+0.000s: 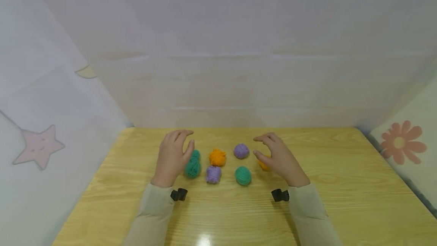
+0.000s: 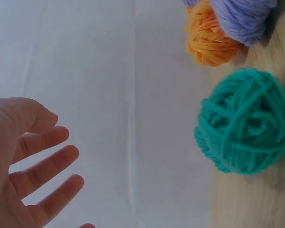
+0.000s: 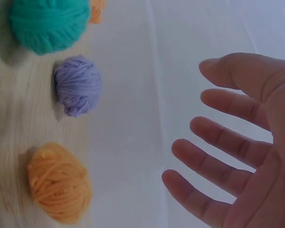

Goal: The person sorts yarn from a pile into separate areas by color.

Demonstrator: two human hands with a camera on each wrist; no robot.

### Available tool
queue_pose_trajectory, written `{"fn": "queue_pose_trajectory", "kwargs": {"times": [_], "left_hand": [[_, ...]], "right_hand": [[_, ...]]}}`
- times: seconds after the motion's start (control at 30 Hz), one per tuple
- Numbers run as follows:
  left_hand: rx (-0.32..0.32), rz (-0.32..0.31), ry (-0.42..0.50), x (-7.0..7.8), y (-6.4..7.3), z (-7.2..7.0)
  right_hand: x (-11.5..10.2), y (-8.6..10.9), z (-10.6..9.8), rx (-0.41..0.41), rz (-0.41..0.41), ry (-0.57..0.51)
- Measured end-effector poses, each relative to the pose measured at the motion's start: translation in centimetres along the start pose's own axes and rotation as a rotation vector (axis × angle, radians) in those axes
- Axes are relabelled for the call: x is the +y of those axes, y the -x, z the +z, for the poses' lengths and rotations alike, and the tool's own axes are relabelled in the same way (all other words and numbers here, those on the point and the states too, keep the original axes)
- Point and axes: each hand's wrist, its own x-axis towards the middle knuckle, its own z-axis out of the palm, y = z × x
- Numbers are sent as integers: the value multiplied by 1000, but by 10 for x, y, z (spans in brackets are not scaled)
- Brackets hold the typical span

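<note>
No ball was gripped by either hand, so the moment was judged to be a pause between grasps, with the yarn balls left lying on the wooden table (image 1: pixel 218 215). For any ball to be taken up, a lowering of the hand and a closing of thumb and fingers round the soft yarn would be called for. The left hand (image 1: pixel 172 158) was raised over the table, just beside the left green balls (image 1: pixel 192 169), which looked like two set one behind the other; whether they touched could not be told. Its thumb was held apart from the fingers, which were loosely bent and separated. The right hand (image 1: pixel 280 158) was raised in much the same way, its thumb and four fingers spread, gently curved and pointed inward, and the right orange ball (image 1: pixel 263 165) was partly hidden by it in the head view. Between the hands, the left orange ball (image 1: pixel 217 157) was seen just behind the near purple ball (image 1: pixel 213 174), while the far purple ball (image 1: pixel 241 151) was set behind the right green ball (image 1: pixel 243 175), clearly apart from it.
</note>
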Motion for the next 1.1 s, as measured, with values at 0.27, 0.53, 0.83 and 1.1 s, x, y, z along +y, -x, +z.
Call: {"fn": "queue_pose_trajectory", "kwargs": {"times": [0.27, 0.53, 0.83, 1.1], "left_hand": [[-186, -213, 101, -4, 4, 5], [-444, -414, 178, -16, 10, 14], [-553, -592, 259, -23, 16, 18], [-606, -643, 270, -23, 18, 19]], "right_hand": [[-4, -1, 11, -238, 41, -141], [-4, -1, 20, -406, 64, -231], [-5, 2, 23, -508, 142, -205], [-1, 0, 31, -550, 155, -193]]}}
